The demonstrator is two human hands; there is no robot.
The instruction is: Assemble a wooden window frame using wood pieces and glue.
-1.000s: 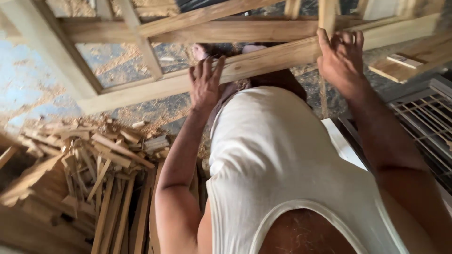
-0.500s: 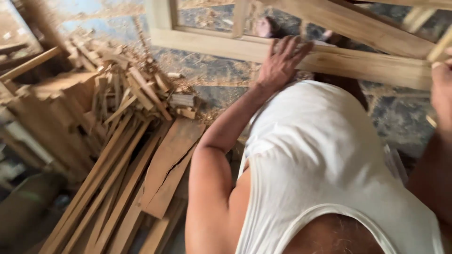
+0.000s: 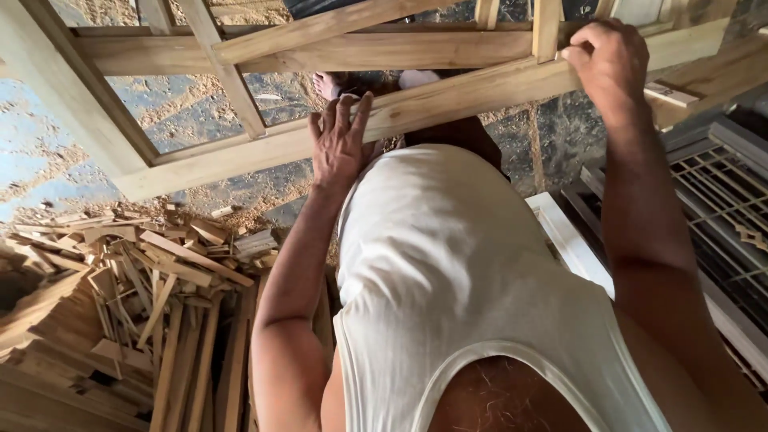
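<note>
A large pale wooden frame (image 3: 240, 152) with crossbars stretches across the top of the head view, held off the floor in front of me. My left hand (image 3: 340, 144) lies flat against its near rail, fingers spread. My right hand (image 3: 612, 64) curls over the same rail further right, next to an upright slat (image 3: 546, 28). My white sleeveless shirt fills the middle of the view, and my feet show on the floor beyond the rail.
A heap of wood offcuts and long strips (image 3: 136, 296) lies on the floor at the lower left. Sawdust covers the dark floor (image 3: 184, 112) under the frame. Stacked white and lattice frames (image 3: 720, 208) lean at the right.
The view has swung back to the right, so the offcut heap sits lower left again. My right hand is now closed over the rail instead of lying open on it.
</note>
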